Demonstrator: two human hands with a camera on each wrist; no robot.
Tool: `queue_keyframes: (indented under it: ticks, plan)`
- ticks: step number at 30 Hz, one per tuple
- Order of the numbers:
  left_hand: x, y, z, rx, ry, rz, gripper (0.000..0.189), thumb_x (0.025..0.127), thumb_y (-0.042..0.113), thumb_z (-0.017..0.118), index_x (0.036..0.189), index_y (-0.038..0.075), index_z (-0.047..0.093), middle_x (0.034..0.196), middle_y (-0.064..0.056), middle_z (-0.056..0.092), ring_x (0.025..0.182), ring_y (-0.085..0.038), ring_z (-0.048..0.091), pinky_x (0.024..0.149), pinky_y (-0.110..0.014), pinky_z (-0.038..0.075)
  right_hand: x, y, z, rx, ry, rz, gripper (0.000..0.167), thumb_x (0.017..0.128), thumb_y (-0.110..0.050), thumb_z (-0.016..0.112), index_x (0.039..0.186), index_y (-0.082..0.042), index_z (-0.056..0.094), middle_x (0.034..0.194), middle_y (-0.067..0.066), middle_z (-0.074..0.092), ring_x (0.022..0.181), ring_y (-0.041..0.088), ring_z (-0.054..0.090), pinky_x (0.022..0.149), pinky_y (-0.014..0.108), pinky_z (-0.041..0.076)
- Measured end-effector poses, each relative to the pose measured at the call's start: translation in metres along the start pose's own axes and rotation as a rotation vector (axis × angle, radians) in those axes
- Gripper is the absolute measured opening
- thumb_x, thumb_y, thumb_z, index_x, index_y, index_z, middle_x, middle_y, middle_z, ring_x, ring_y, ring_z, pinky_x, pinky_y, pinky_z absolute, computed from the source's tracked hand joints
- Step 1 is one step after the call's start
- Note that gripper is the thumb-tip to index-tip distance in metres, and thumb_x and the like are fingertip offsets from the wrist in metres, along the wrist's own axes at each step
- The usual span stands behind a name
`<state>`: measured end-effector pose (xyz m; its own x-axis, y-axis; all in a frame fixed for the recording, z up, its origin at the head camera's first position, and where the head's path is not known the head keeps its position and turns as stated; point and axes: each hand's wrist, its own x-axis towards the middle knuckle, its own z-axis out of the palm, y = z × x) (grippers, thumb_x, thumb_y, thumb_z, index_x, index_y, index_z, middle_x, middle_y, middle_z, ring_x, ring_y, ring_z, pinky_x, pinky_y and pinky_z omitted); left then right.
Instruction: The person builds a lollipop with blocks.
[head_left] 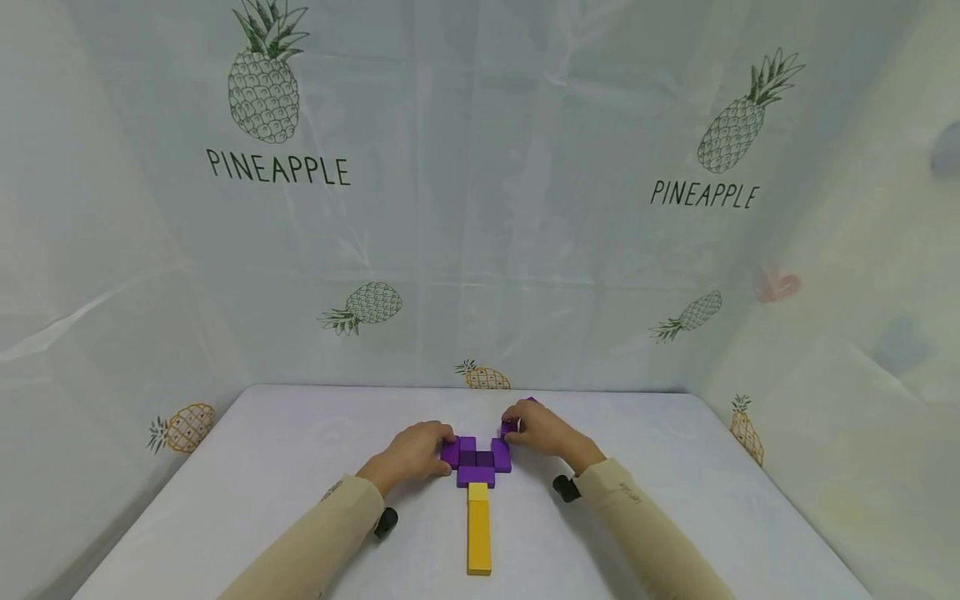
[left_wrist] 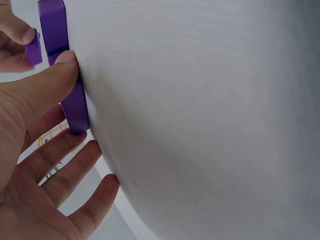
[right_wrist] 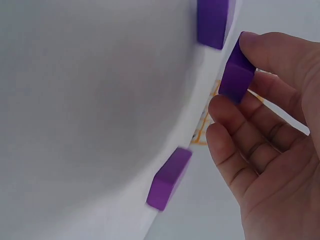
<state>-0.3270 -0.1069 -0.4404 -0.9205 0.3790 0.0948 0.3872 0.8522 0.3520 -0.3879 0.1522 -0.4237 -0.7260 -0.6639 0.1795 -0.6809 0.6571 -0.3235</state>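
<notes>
Several purple blocks lie grouped mid-table, among them a front block (head_left: 476,476) lying crosswise and a right block (head_left: 501,456). At the group's left end, my left hand (head_left: 415,450) grips a purple block (head_left: 450,452) between thumb and fingers; the left wrist view shows the thumb (left_wrist: 67,75) on its near side. My right hand (head_left: 546,429) pinches another purple block (right_wrist: 237,75), held just above the table beyond the group's right side. One more purple block (right_wrist: 169,179) lies apart, mostly hidden behind the right hand in the head view.
A short light-yellow block (head_left: 477,492) and a longer yellow strip (head_left: 478,537) run from the purple group toward me on the white table (head_left: 300,500). A pale curtain (head_left: 480,208) printed with pineapples hangs behind and at both sides.
</notes>
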Motion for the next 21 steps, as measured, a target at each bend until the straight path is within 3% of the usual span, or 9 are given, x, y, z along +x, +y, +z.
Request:
queue_keyframes:
  ticks: [14, 21]
  plan:
    - [0.002, -0.001, -0.001, -0.004, 0.0, 0.001, 0.041, 0.074, 0.026, 0.083, 0.109, 0.013, 0.065, 0.106, -0.003, 0.064, 0.094, -0.019, 0.058, 0.091, -0.042, 0.048, 0.016, -0.028, 0.01, 0.066, -0.076, 0.048, 0.032, 0.087, -0.02, 0.071, 0.116, -0.007, 0.067, 0.101, -0.003, 0.064, 0.089, 0.017, 0.058, 0.079, 0.027, 0.051]
    - [0.001, 0.0, -0.001, -0.006, 0.001, 0.017, 0.041, 0.074, 0.025, 0.083, 0.108, 0.012, 0.065, 0.105, -0.003, 0.064, 0.094, -0.019, 0.058, 0.091, -0.042, 0.048, 0.018, -0.032, 0.014, 0.023, -0.09, 0.037, 0.032, 0.086, -0.023, 0.072, 0.115, -0.01, 0.067, 0.103, -0.005, 0.064, 0.09, 0.012, 0.058, 0.082, 0.027, 0.051]
